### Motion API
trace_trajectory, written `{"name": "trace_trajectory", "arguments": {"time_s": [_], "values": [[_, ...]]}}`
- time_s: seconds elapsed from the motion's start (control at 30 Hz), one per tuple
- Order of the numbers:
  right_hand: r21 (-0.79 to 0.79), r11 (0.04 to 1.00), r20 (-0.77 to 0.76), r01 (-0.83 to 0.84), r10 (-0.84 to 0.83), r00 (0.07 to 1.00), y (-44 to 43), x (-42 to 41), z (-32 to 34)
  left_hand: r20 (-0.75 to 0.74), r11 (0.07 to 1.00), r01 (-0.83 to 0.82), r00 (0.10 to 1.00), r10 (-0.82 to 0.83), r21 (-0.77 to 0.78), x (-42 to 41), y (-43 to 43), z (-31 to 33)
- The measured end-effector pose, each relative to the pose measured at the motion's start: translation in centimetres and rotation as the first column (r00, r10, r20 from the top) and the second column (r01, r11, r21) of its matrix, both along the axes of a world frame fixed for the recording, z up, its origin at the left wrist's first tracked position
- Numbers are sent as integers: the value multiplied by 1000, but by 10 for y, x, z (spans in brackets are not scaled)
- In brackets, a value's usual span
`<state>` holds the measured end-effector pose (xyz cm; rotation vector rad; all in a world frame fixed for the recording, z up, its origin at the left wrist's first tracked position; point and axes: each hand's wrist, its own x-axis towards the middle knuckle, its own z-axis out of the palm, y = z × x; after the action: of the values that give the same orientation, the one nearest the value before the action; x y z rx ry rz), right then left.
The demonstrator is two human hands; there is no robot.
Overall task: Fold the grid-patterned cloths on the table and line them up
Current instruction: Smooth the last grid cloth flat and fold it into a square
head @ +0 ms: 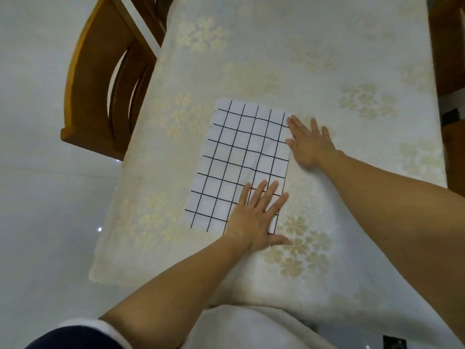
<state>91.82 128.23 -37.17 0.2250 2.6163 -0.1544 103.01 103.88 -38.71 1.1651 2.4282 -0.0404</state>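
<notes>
One white cloth with a black grid (234, 157) lies flat as a long rectangle on the left half of the table (327, 59). My left hand (256, 217) presses flat on the cloth's near right corner, fingers straight and spread. My right hand (308, 142) lies flat along the cloth's far right edge, fingertips touching the fabric and palm on the tablecloth. Neither hand holds anything. No other grid cloth is in view.
The table wears a cream tablecloth with pale gold flower prints. A wooden chair (100, 91) stands off the table's left side on a white tiled floor. More wooden furniture (450, 46) shows at the right edge.
</notes>
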Motion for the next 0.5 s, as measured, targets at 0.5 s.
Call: {"name": "trace_trajectory", "arguments": {"time_s": [0.5], "values": [[-325,750,-189,576,-648,738,-129,154,5,-90,869,495,864,-495,-22,-131,70,53]]}}
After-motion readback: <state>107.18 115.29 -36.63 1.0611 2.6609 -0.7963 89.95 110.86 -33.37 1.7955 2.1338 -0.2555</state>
